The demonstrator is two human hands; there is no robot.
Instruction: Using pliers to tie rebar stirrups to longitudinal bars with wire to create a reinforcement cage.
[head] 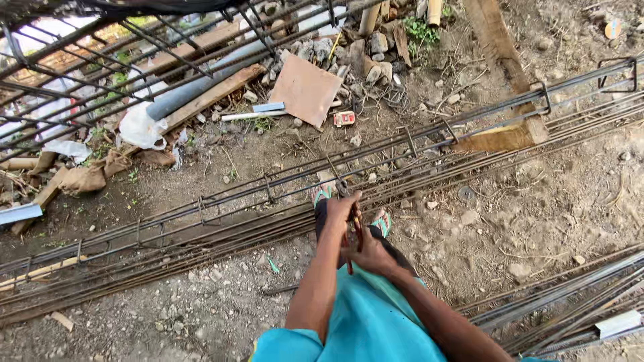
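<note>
Turquoise clothing (365, 322) fills the bottom edge nearest the camera, and from it both bare arms reach out to a long rebar cage (268, 194) lying across the dirt ground (537, 221) from lower left to upper right. Left hand (340, 208) is closed around the upper end of a red-handled tying tool (351, 234) right at the cage's near bars, just above two sandalled feet (322, 196). Right hand (370, 253) grips the same tool lower down, fingers curled shut around its handle.

Bare dirt ground (537, 221) carries long rebar cages (235, 201), loose stones (469, 217), a cardboard square (306, 89) and planks (500, 47).
</note>
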